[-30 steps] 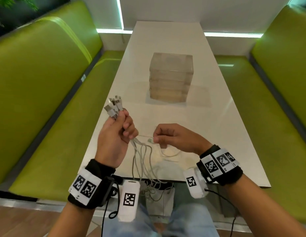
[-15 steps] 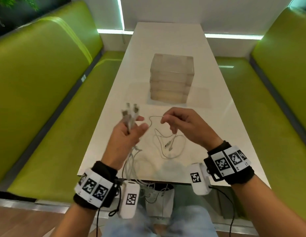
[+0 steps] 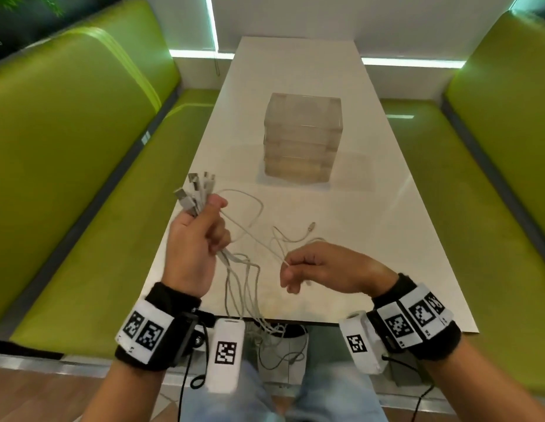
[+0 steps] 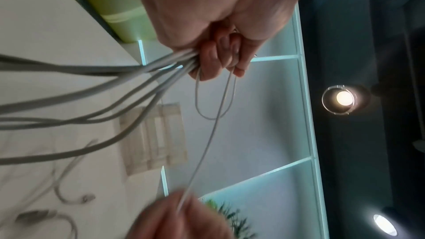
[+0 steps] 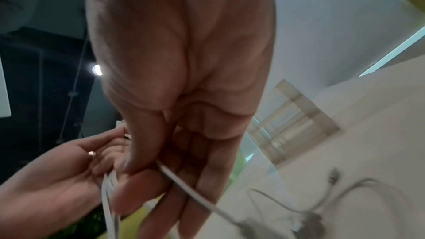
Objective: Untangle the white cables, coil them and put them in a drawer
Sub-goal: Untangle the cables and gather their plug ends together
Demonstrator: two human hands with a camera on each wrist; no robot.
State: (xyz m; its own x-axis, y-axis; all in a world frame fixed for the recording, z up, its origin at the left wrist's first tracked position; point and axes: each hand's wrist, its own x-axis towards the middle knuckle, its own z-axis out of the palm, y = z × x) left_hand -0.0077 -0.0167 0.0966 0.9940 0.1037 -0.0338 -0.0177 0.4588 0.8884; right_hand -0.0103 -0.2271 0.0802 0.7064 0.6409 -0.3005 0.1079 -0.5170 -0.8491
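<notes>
My left hand (image 3: pixel 201 236) grips a bundle of white cables (image 3: pixel 243 287) just below their USB plugs (image 3: pixel 195 193), which fan out above the fist. The cables hang down over the table's near edge toward my lap. In the left wrist view the fist (image 4: pixel 218 57) closes round the strands (image 4: pixel 115 83). My right hand (image 3: pixel 307 266) pinches one thin white cable (image 3: pixel 253 236) that runs taut from the left fist; the pinch also shows in the right wrist view (image 5: pixel 147 170). That cable's free end and plug (image 3: pixel 310 228) lie on the white table (image 3: pixel 387 239).
A clear stack of drawers (image 3: pixel 301 138) stands shut at the table's middle, beyond both hands. Green benches (image 3: pixel 82 178) flank the table on both sides. Loose cable slack dangles below the near table edge (image 3: pixel 277 339) over my knees.
My right hand pulled back toward me and down, drawing one thin cable out of the bundle. A loop has come up beside the left fist, which moved slightly left.
</notes>
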